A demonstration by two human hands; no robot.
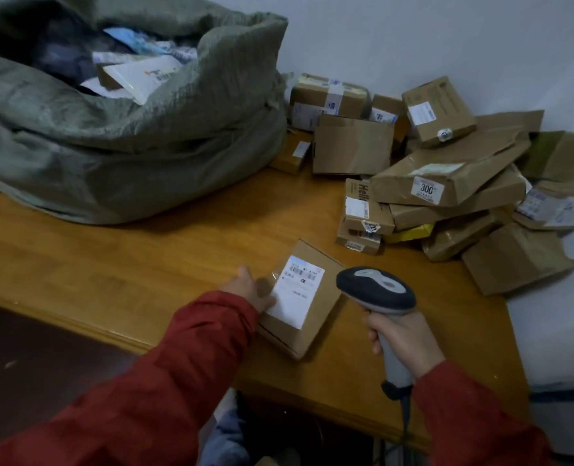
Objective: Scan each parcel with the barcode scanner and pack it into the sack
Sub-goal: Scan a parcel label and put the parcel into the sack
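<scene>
Left hand (250, 290) rests on left edge of flat brown cardboard parcel (316, 331), fingers laid straight. Right hand (405, 341) grips grey-and-black handheld barcode scanner (376, 290). Scanner head sits just right of the 1 white label (295, 294), which faces up. Parcel lies on orange-brown wooden table (144, 264), long axis running away from person. Open green woven sack (137, 156) far left, nearer left hand.
</scene>
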